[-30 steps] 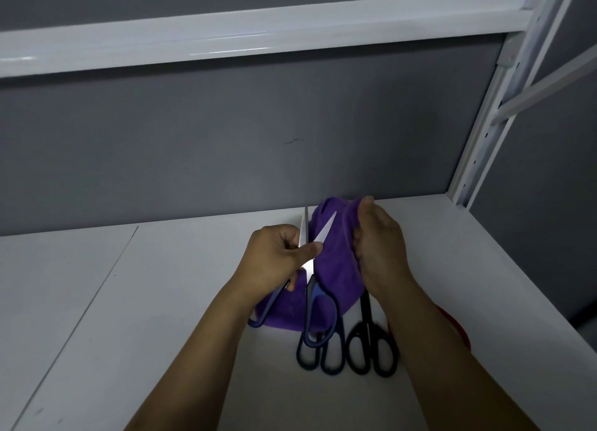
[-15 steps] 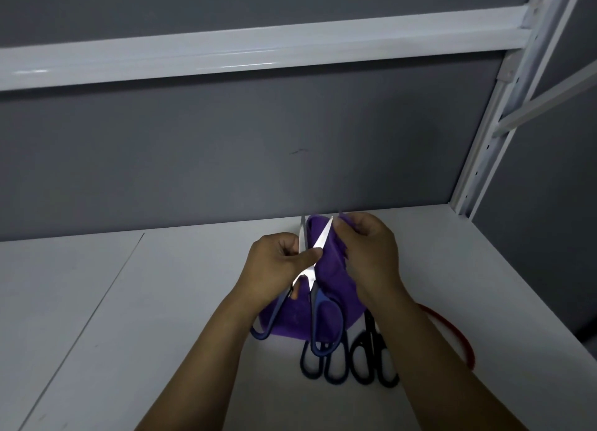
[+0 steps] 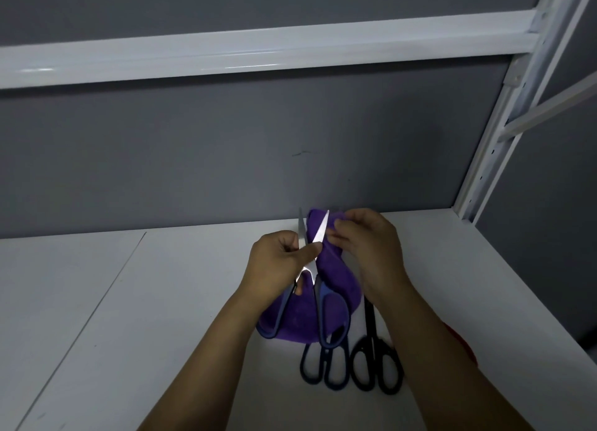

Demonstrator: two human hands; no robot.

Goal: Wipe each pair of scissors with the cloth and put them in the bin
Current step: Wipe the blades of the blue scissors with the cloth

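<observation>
My left hand (image 3: 274, 266) grips a pair of blue-handled scissors (image 3: 318, 301) near the pivot, blades spread open and pointing away from me. My right hand (image 3: 371, 253) pinches a purple cloth (image 3: 336, 288) against the right blade near its tip; the cloth hangs down behind the handles. Two more pairs lie on the white shelf (image 3: 161, 301) below: one with dark blue handles (image 3: 323, 366) and one with black handles (image 3: 376, 366), their blades partly hidden by the cloth and my right wrist.
A red object's edge (image 3: 462, 343) shows behind my right forearm. A grey back wall (image 3: 226, 156) closes the shelf. A white upright post (image 3: 494, 139) stands at the right rear, and a white beam (image 3: 258, 55) runs overhead.
My right hand has slid the cloth up the right blade toward its tip, fingers now pinching it. The left hand keeps holding the scissors, which stayed almost in place.
</observation>
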